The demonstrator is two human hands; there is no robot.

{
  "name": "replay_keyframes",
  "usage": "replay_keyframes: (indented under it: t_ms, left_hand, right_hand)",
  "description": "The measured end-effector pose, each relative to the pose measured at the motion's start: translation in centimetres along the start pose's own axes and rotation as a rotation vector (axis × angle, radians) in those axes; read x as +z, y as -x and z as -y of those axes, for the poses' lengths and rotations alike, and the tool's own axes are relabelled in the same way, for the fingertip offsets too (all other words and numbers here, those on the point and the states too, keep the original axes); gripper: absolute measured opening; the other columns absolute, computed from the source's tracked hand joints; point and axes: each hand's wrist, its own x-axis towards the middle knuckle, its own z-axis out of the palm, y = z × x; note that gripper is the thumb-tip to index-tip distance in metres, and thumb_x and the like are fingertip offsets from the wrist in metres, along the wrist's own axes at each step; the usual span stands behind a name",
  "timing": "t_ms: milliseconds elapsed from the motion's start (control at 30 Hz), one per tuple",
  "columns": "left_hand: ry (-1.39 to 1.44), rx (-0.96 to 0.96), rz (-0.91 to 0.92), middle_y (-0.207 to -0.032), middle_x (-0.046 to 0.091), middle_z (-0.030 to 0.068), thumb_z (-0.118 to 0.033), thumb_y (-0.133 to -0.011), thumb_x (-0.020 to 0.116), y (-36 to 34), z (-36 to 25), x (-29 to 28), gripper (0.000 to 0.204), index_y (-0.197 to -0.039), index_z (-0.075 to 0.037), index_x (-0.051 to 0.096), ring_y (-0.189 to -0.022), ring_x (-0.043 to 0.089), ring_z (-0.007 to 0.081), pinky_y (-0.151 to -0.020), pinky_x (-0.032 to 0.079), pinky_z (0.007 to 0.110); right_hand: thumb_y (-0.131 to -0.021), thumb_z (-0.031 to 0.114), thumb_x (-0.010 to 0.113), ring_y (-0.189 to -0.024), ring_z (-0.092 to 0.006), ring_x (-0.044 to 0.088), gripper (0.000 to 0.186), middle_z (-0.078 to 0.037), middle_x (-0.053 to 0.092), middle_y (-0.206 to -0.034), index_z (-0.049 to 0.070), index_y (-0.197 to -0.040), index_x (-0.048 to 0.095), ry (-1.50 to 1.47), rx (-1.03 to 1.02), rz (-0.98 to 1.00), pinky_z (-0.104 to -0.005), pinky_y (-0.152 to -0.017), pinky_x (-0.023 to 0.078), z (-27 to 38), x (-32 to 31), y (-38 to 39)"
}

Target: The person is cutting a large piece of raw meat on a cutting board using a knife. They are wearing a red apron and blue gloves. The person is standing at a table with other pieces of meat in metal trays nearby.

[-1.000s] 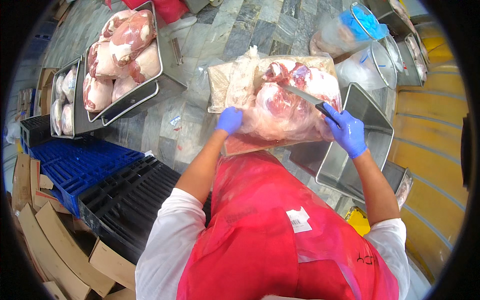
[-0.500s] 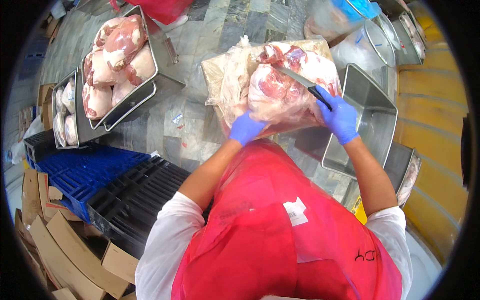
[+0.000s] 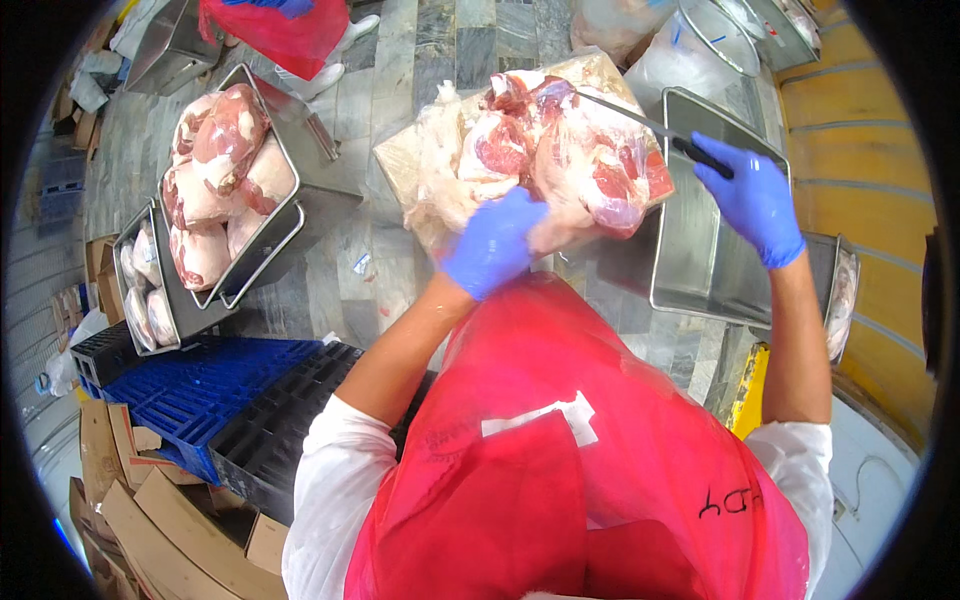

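Large pale pink and red cuts of meat [image 3: 570,165] lie in clear plastic on an open cardboard box [image 3: 398,160] in front of me. My left hand [image 3: 495,245], in a blue glove and slightly blurred, is closed at the near side of the meat, on the plastic bag [image 3: 436,150] around it. Its fingertips are partly hidden. My right hand [image 3: 750,200], gloved too, grips the black handle of a knife [image 3: 640,118] to the right of the box. The long blade points left over the meat's far side.
A metal tub [image 3: 705,240] stands right of the box. Another tub [image 3: 262,225] at the left is heaped with meat cuts. Blue and black pallets [image 3: 200,385] and flattened cardboard [image 3: 180,525] lie lower left. At the top left stands a person in a red apron [image 3: 285,35].
My right hand has moved right and up with the knife, away from the meat. The left hand has shifted slightly and turned over the near edge. The meat pieces now lie spread further apart.
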Motion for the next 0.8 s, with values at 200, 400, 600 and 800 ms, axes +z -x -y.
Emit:
replay_keyframes:
  t_ms: [200,400,600,800]
  left_hand:
    - [-0.039,0.071,0.293,-0.114,0.063,0.0157,-0.018,-0.084,0.068,-1.9,1.2,5.4,0.024,-0.106,-0.010,0.070,-0.095,0.066,0.0421,-0.080,0.053,0.051]
    - [0.006,-0.144,0.273,-0.105,0.067,0.0159,-0.034,-0.080,0.079,-0.7,1.9,4.3,0.045,-0.113,-0.007,0.066,-0.095,0.069,0.0362,-0.084,0.055,0.045]
    - [0.088,-0.387,-0.092,-0.101,0.069,0.0135,-0.042,-0.072,0.091,-2.3,-0.6,0.7,0.083,-0.138,-0.006,0.055,-0.094,0.069,0.0253,-0.084,0.055,0.036]
    - [0.077,-0.341,-0.480,-0.082,0.067,0.0063,-0.026,-0.088,0.079,-11.6,1.8,-5.8,0.037,-0.116,-0.003,0.072,-0.072,0.059,0.0111,-0.065,0.051,0.031]
  right_hand:
    - [-0.097,0.021,0.068,-0.110,-0.0279,0.068,0.042,-0.021,0.070,-0.122,0.011,-0.138,0.064,-0.448,0.333,0.008,-0.0346,-0.092,0.053,-5.1,10.2,8.7]
    - [-0.098,0.014,0.068,-0.115,-0.0127,0.066,0.045,-0.014,0.071,-0.130,0.006,-0.142,0.061,-0.771,0.411,-0.043,-0.0309,-0.096,0.052,-5.7,13.6,15.3]
    - [-0.096,0.011,0.070,-0.107,-0.0074,0.065,0.046,-0.012,0.074,-0.124,0.006,-0.141,0.061,-0.860,0.421,0.023,-0.0289,-0.093,0.053,-6.8,12.2,17.2]
    - [-0.093,0.011,0.072,-0.097,-0.0065,0.067,0.046,-0.015,0.076,-0.115,0.009,-0.139,0.064,-0.860,0.376,0.053,-0.0296,-0.087,0.055,-7.5,12.4,17.6]
